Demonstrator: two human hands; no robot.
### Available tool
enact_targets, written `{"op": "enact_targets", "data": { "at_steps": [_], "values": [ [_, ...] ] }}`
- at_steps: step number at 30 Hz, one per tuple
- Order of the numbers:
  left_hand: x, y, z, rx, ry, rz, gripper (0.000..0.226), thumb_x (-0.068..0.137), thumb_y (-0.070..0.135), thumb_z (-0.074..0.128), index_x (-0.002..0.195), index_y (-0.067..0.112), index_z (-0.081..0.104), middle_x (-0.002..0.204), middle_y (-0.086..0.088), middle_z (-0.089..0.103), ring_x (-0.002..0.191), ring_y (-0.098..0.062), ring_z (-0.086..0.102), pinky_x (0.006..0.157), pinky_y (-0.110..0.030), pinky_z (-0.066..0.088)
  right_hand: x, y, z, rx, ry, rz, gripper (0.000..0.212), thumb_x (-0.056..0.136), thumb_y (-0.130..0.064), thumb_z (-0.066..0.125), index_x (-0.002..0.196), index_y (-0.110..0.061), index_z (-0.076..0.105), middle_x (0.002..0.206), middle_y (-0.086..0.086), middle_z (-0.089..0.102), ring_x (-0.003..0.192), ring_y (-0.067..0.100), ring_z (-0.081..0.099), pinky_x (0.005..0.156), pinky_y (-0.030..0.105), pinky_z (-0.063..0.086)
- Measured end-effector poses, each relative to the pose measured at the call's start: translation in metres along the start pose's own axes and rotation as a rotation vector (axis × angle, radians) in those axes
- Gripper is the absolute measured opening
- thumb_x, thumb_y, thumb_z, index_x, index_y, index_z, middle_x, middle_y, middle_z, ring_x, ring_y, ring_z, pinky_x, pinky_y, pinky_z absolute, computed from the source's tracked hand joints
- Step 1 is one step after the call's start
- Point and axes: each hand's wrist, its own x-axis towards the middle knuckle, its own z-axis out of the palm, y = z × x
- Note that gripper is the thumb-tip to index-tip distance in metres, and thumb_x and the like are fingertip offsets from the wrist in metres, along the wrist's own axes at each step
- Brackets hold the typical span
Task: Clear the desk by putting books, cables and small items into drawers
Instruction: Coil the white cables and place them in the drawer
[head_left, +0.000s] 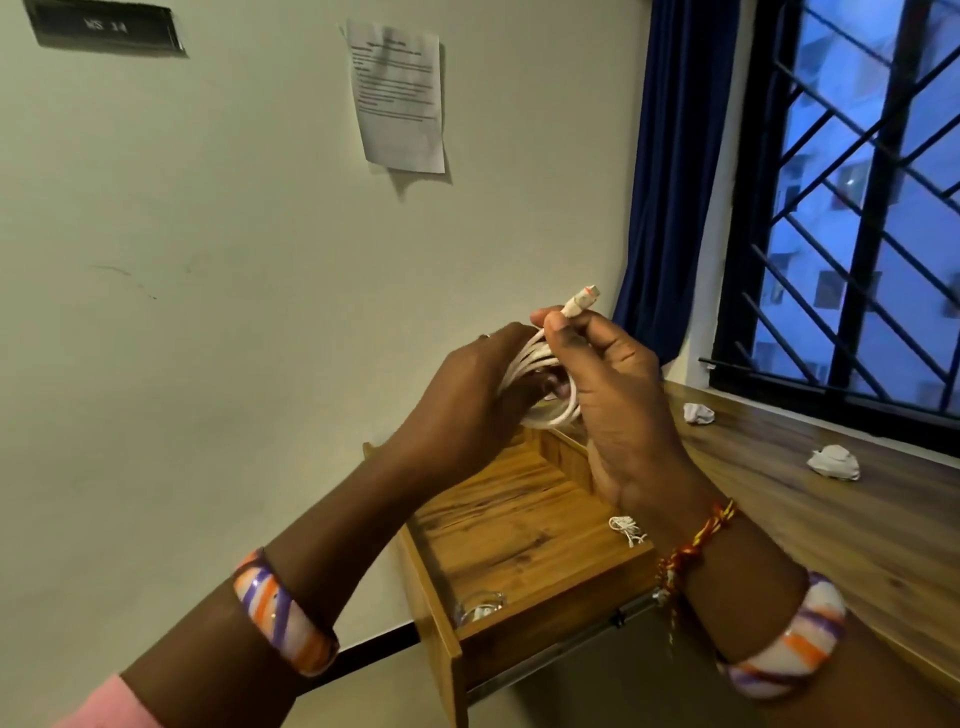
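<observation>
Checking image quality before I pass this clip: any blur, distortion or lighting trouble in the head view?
Head view: wide-angle distortion tilts the wall and bends the window frame; dim indoor light with blue dusk outside; the wall paper has text too soft to read; both hands, left hand and right hand, and the white cable are fairly sharp; the open drawer is well lit, no glare.

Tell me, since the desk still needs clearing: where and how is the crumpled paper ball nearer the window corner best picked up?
Judging by its shape, pinch the crumpled paper ball across its middle from above, fingertips on opposite sides. It is a small, irregular lump lying loose on the desk, with bare wood all around and no handle or edge to favour. The right hand is closer, but both hands now hold the white cable.
</observation>
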Motion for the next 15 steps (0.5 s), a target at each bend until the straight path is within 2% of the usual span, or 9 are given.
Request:
{"op": "enact_targets", "data": {
  "at_steps": [2,5,8,10,12,13,15],
  "values": [
    [0.012,-0.006,0.012,0.210,0.045,0.095,0.023,0.090,0.010,0.055,0.112,0.005,0.057,0.091,0.003,0.056,0.069,-0.001,0.045,0.063,-0.005,0.036,0.013,0.003,-0.012,0.002,0.014,-0.020,0.015,0.088,-0.022,0.057,0.083,-0.028,0.069,0.081,-0.008,0.071,0.091,0.015,0.067,0.082,0.030,0.056],
    [0.031,-0.007,0.041,0.453,0.140,0.058,0.024,0.089,0.011,0.053,0.111,0.003,0.057,0.095,-0.012,0.060,0.076,-0.016,0.045,0.056,-0.018,0.027,0.037,0.008,-0.036,0.076,0.027,0.066,0.020,0.087,-0.020,0.060,0.071,-0.023,0.072,0.072,-0.006,0.072,0.075,0.012,0.067,0.070,0.026,0.056],
    [0.052,-0.005,0.071,0.570,0.253,0.049,0.027,0.079,0.012,0.060,0.102,-0.002,0.062,0.084,-0.017,0.066,0.065,-0.027,0.058,0.049,-0.019,0.030,0.066,0.008,-0.067,0.251,0.010,0.269,0.007,0.075,-0.020,0.069,0.074,-0.014,0.072,0.072,0.005,0.070,0.068,0.018,0.066,0.073,0.036,0.057],
    [0.071,-0.008,0.090,0.612,0.308,0.093,0.034,0.076,0.012,0.065,0.107,-0.002,0.063,0.082,-0.017,0.069,0.062,-0.028,0.063,0.050,-0.021,0.035,0.085,0.010,-0.088,0.326,-0.033,0.414,0.021,0.067,-0.022,0.070,0.083,-0.008,0.068,0.076,0.011,0.067,0.070,0.021,0.064,0.071,0.038,0.056],
    [0.092,-0.011,0.108,0.660,0.312,0.179,0.028,0.076,0.014,0.063,0.100,0.001,0.067,0.077,-0.014,0.070,0.059,-0.026,0.064,0.049,-0.021,0.037,0.103,0.013,-0.106,0.329,-0.057,0.505,0.014,0.079,-0.019,0.061,0.081,-0.006,0.063,0.071,0.010,0.061,0.065,0.017,0.058,0.068,0.031,0.051],
    [0.101,-0.012,0.114,0.678,0.291,0.204,0.024,0.077,0.018,0.060,0.094,0.002,0.069,0.074,-0.013,0.070,0.058,-0.025,0.064,0.047,-0.021,0.039,0.112,0.014,-0.115,0.307,-0.060,0.523,0.019,0.087,-0.020,0.054,0.076,-0.006,0.061,0.067,0.009,0.058,0.061,0.015,0.056,0.067,0.029,0.049],
    [0.123,-0.017,0.128,0.717,0.250,0.183,0.031,0.082,0.026,0.047,0.085,0.005,0.069,0.069,-0.010,0.069,0.055,-0.024,0.063,0.043,-0.021,0.037,0.129,0.018,-0.136,0.241,-0.028,0.535,0.027,0.092,-0.023,0.051,0.073,-0.007,0.061,0.061,0.006,0.059,0.056,0.013,0.056,0.064,0.027,0.047]
  ]
}}
